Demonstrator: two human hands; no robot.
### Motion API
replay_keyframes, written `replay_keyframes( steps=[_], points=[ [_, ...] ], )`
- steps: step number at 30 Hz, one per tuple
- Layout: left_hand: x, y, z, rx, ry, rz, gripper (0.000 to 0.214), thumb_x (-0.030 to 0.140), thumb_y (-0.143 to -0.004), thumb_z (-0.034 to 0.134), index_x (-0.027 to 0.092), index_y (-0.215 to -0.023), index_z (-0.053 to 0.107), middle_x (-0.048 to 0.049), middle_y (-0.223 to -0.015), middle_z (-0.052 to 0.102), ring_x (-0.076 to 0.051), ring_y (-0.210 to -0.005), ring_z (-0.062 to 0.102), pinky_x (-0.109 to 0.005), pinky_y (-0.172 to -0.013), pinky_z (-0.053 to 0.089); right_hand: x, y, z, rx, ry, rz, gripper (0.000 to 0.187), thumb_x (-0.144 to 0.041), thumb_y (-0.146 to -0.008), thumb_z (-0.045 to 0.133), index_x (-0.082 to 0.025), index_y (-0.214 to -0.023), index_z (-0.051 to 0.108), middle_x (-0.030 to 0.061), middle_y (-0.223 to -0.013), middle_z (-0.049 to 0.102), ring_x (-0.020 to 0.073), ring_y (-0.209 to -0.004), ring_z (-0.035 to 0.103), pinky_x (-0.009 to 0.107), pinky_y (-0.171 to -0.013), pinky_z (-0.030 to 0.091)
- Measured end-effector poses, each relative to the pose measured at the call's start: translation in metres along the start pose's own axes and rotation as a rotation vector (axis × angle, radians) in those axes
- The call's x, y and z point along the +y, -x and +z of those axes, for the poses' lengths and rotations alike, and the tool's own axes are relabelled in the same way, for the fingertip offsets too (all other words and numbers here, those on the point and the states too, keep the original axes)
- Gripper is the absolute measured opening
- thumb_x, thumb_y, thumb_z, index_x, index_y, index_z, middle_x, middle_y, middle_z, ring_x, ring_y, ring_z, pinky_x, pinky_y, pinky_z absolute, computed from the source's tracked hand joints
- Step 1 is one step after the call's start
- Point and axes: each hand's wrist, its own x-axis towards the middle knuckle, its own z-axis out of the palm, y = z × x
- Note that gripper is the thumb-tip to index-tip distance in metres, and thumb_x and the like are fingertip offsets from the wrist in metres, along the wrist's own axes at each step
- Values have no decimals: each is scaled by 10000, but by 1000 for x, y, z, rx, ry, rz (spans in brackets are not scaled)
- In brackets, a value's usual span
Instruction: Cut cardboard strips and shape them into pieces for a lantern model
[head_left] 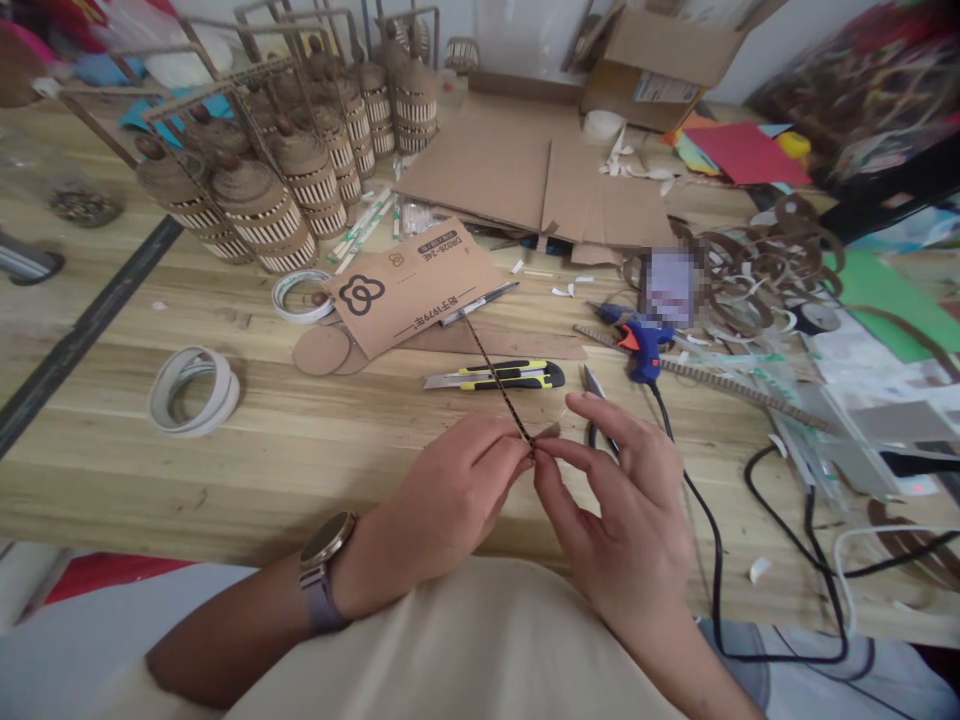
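Close to my body, over the table's front edge, both hands meet on a thin strip of corrugated cardboard (496, 375), seen edge-on and pointing away from me. My left hand (450, 490), with a watch on its wrist, is closed on the strip's near end. My right hand (630, 500) pinches the same end between thumb and index finger, its other fingers raised. A small brown flap sticks out beside the pinch. Beyond the strip lies a yellow-and-black utility knife (502, 376). Pliers or scissors (592, 385) are partly hidden behind my right fingers.
A blue glue gun (643, 345) trails a black cord on the right, near coiled cardboard strips (739, 260). White tape rolls (193, 392) and a printed cardboard piece (416, 290) lie left. Cardboard lantern-like models (262, 215) stand behind, beside flat cardboard sheets (487, 165).
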Motion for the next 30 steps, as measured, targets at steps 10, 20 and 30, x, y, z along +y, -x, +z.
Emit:
replay_keyframes(
  steps=[10,20,30],
  points=[
    [2,2,0,-24,64,-31,219,186,-1022,410,157,-968,620,-83,-978,699,-190,-941,659,-328,-842,571,4,0,3,-64,-67,39,135,-108,-888,545,-229,-946,533,85,-998,608,221,-967,612,403,-821,512],
    [-4,7,0,8,242,-140,113,116,-955,493,169,-952,592,-80,-1021,688,-176,-995,645,-302,-889,538,8,-1,4,-134,-358,266,157,-287,-926,586,-249,-1074,551,57,-1013,670,200,-936,671,356,-782,557],
    [-11,12,-3,-24,304,-250,126,268,-927,628,166,-1001,635,-100,-1112,694,-203,-1057,655,-353,-940,523,5,-1,6,-130,-321,85,122,-129,-890,618,-246,-918,599,33,-982,700,179,-918,677,337,-776,538]
  ],
)
